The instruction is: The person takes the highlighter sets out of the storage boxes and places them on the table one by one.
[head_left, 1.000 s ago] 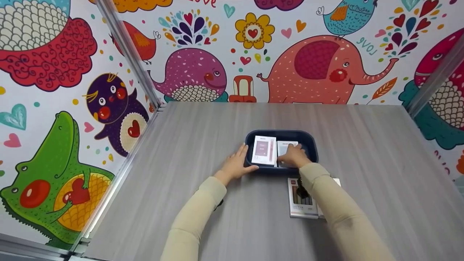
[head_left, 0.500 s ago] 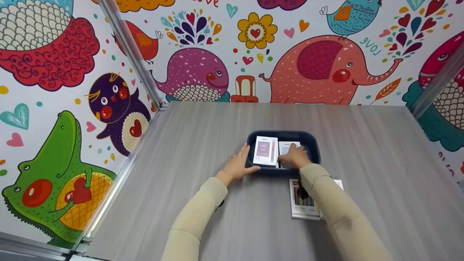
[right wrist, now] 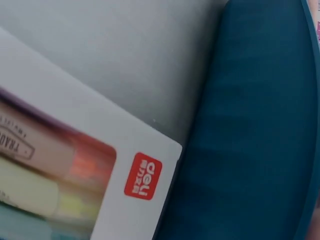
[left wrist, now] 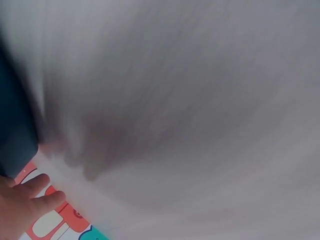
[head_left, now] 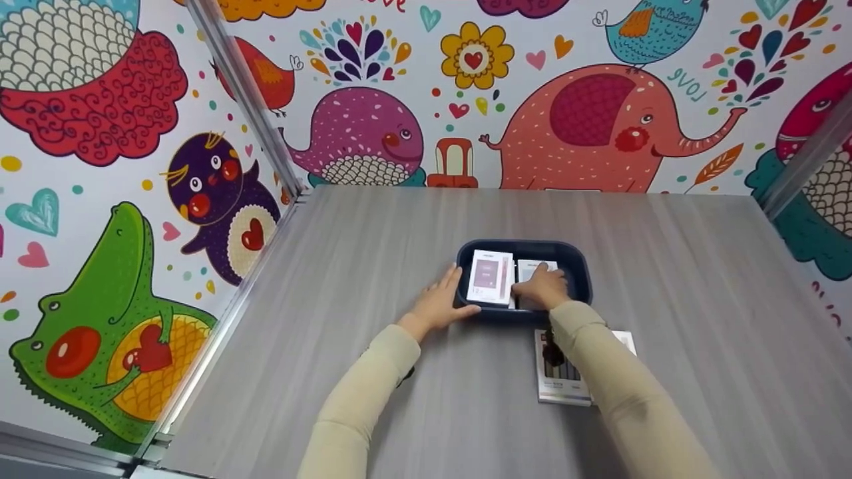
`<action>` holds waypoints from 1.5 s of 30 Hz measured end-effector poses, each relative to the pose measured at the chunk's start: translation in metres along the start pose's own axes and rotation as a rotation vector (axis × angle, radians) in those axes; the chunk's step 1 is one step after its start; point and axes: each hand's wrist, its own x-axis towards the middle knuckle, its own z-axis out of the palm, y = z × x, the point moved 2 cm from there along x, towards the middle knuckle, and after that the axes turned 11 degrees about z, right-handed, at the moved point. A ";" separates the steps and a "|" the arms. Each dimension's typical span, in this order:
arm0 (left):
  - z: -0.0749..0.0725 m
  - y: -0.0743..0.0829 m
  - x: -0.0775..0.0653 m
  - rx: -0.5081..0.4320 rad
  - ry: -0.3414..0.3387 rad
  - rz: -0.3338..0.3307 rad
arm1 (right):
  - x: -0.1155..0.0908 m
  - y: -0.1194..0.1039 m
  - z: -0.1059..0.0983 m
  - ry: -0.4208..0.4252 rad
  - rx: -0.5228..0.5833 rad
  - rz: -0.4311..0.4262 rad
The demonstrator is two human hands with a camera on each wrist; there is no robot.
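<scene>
A dark blue plastic bin (head_left: 582, 266) stands on the table with white boxes in it. On its left side lies a white box with a pink-purple panel (head_left: 489, 276), overlapping another white edge beneath. My right hand (head_left: 544, 289) reaches into the bin and grips a white box with a grey-blue panel (head_left: 529, 267), thumb at its left edge; the hand covers most of it. My left hand (head_left: 436, 307) rests with straight fingers against the bin's left wall, thumb at the front rim. In the left wrist view, its fingers (left wrist: 47, 201) extend beside the bin (left wrist: 12, 120).
In front of the bin lies a white windowed deli box of highlighters (right wrist: 142, 175), partly under my right forearm. Another white box (head_left: 626, 340) shows beside it. The grey wood-grain table (head_left: 373, 233) meets printed cartoon walls at the back and sides.
The view has turned slightly, shifting everything a little rightward. In the bin, the gap between the gripped box and the pink-panel box has widened slightly. Both hands keep nearly the same places.
</scene>
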 end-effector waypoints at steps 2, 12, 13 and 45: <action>0.000 0.000 -0.001 -0.002 0.002 -0.004 | 0.000 0.001 -0.001 -0.001 0.005 -0.001; 0.001 0.000 0.001 -0.004 0.008 0.005 | -0.002 0.006 -0.006 0.014 0.013 -0.021; 0.001 0.000 0.001 -0.004 0.009 0.007 | -0.002 0.006 -0.006 0.015 0.018 -0.026; -0.001 0.001 -0.002 -0.007 0.013 0.014 | -0.033 -0.009 -0.040 0.005 0.058 -0.122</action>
